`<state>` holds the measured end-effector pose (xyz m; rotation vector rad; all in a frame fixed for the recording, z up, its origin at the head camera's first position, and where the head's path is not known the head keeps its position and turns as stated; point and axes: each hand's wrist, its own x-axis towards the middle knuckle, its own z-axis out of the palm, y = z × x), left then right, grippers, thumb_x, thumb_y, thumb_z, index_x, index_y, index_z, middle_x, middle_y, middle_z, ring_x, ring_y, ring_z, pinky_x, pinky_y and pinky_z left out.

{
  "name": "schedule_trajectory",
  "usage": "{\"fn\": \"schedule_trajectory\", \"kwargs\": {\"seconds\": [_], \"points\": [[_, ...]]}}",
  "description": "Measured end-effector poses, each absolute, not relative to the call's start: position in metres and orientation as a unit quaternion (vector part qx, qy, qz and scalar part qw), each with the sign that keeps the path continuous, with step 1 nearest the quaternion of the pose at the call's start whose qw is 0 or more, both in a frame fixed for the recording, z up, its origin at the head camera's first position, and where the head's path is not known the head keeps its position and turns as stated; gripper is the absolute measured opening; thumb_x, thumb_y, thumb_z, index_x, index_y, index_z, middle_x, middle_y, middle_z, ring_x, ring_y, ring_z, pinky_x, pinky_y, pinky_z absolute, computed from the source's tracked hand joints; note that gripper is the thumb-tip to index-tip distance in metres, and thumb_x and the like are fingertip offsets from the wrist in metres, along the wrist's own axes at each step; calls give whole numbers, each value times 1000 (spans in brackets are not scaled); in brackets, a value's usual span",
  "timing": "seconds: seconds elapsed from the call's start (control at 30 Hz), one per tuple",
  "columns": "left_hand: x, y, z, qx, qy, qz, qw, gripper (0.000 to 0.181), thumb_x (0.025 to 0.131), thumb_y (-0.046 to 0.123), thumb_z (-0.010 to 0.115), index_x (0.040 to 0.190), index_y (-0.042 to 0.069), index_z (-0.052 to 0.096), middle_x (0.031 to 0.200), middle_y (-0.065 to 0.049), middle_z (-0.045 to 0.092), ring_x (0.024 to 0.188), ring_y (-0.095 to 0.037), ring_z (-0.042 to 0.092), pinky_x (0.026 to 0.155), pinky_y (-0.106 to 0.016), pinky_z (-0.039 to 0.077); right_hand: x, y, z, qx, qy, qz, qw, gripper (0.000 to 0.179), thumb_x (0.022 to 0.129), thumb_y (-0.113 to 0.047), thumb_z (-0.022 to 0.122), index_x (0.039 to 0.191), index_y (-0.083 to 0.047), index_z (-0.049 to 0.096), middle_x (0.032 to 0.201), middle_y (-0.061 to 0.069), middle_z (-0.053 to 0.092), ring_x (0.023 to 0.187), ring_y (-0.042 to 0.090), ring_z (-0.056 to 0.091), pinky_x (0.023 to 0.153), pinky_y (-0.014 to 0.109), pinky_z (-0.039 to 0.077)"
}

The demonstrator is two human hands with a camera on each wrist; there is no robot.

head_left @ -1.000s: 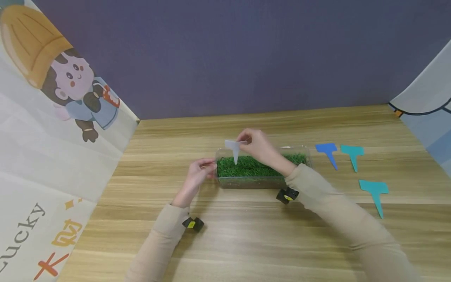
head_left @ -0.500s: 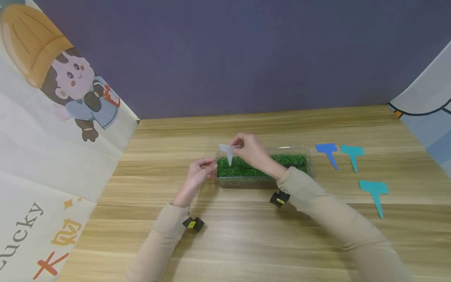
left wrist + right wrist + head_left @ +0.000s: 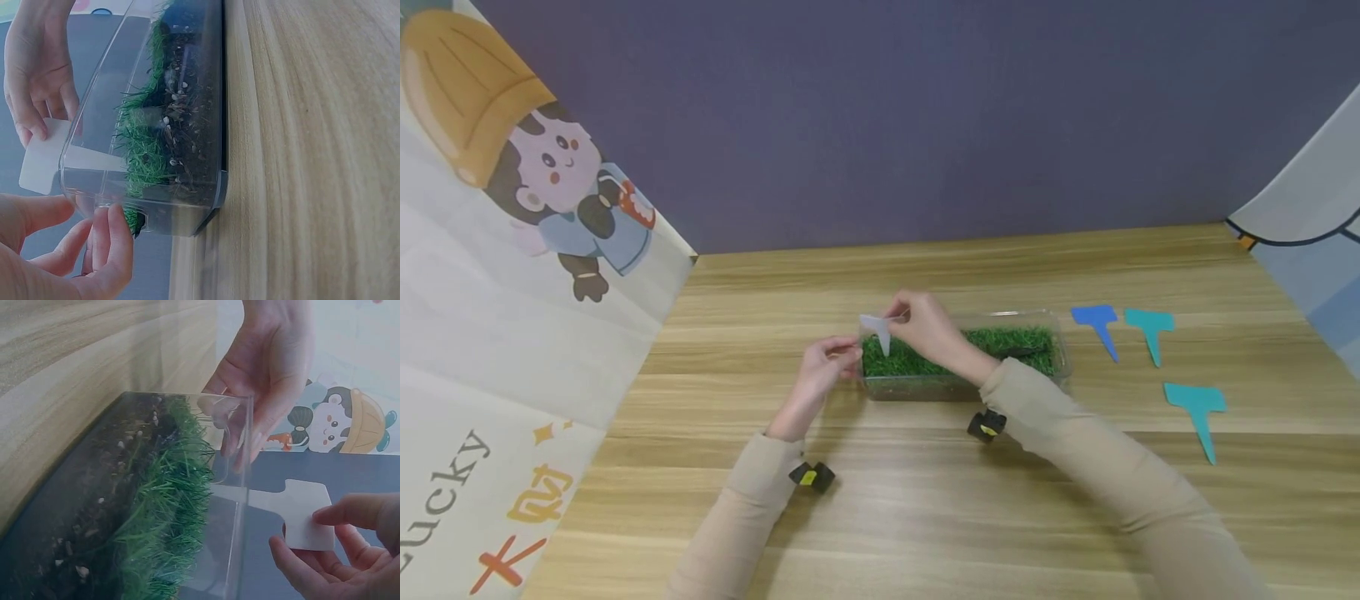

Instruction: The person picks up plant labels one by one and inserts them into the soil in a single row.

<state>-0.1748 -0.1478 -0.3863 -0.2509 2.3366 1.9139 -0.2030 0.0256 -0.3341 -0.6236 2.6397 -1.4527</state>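
Note:
A long clear plastic planter box (image 3: 936, 390), with green grass (image 3: 1000, 342) over dark soil, stands on the table. At its left end my left hand (image 3: 816, 372) holds the end wall; the left wrist view shows the thumb at the rim and bent fingertips on the wall. My right hand (image 3: 928, 332), above the box's left part, pinches a white T-shaped plant label (image 3: 309, 515) by its wide head between thumb and fingers. The label's stem points down inside the box, its tip at the grass; whether it enters the soil is hidden.
To the right of the box lie a blue plant label (image 3: 1096, 317) and a teal label (image 3: 1150, 321) side by side. Another teal label (image 3: 1197, 398) lies nearer the front. A dark blue panel (image 3: 925, 125) stands behind the wooden table (image 3: 887, 517).
My right hand has moved left and slightly down with the white plant label, bringing the label close to the box's left end. The left hand has stayed in place.

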Motion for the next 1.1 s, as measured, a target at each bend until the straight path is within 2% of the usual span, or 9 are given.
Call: {"fn": "schedule_trajectory", "kwargs": {"seconds": [0.17, 0.4, 0.53, 0.67, 0.87, 1.1], "points": [[-174, -148, -385, -82, 770, 631, 55, 28, 82, 0, 56, 110, -8, 55, 100, -17, 58, 74, -21, 56, 73, -36, 52, -202, 23, -338, -205, 863, -460, 31, 11, 77, 0, 58, 87, -1, 63, 87, 11, 64, 68, 18, 54, 53, 22, 43], [-173, -147, -384, -87, 767, 633, 59, 29, 82, 0, 56, 110, -7, 55, 102, -18, 57, 70, -14, 55, 73, -33, 52, -200, 21, -343, -215, 864, -454, 28, 9, 76, 3, 58, 83, -1, 63, 89, 12, 65, 82, 22, 60, 73, 29, 51], [-172, -147, -385, -89, 769, 630, 58, 28, 82, 0, 56, 110, -5, 55, 105, -18, 57, 72, -16, 56, 73, -33, 52, -199, 21, -345, -220, 866, -448, 20, 9, 76, 4, 58, 83, 0, 63, 89, 12, 65, 86, 24, 61, 76, 31, 52], [-173, -148, -385, -89, 768, 632, 57, 28, 82, 0, 56, 110, -6, 55, 106, -19, 57, 75, -20, 56, 73, -32, 52, -198, 20, -345, -221, 872, -436, 18, 9, 77, 3, 59, 84, -1, 64, 91, 12, 65, 86, 23, 62, 76, 30, 52], [-173, -148, -385, -86, 765, 636, 56, 28, 82, -1, 56, 110, -6, 55, 104, -18, 57, 76, -21, 56, 72, -31, 52, -197, 20, -344, -220, 882, -416, 22, 10, 80, 2, 58, 86, -3, 65, 91, 11, 66, 83, 21, 62, 68, 28, 52], [-172, -149, -384, -85, 766, 635, 55, 28, 83, 0, 56, 110, -6, 55, 105, -18, 57, 75, -20, 56, 71, -31, 53, -196, 18, -346, -229, 884, -407, 15, 11, 80, 3, 58, 86, -2, 66, 89, 10, 65, 82, 20, 61, 69, 27, 52]]}}
